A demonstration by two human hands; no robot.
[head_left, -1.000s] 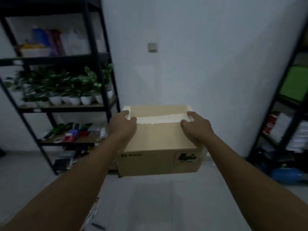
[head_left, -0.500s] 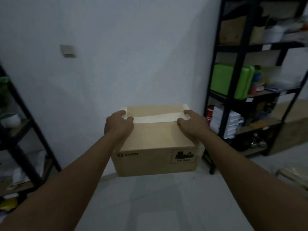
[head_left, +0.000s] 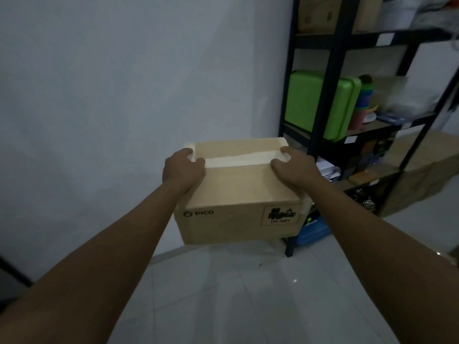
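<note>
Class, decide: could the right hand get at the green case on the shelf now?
Probably not: the right hand and left hand both grip the cardboard box, so it isn't free, and a black shelf post crosses the green case.

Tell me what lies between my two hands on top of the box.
In the head view, a pale tape strip crosses the top of the cardboard box, from the left hand to the right hand.

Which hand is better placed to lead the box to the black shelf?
Right, probably. The right hand grips the box on the side facing the shelf; the left hand is on the far side.
</note>
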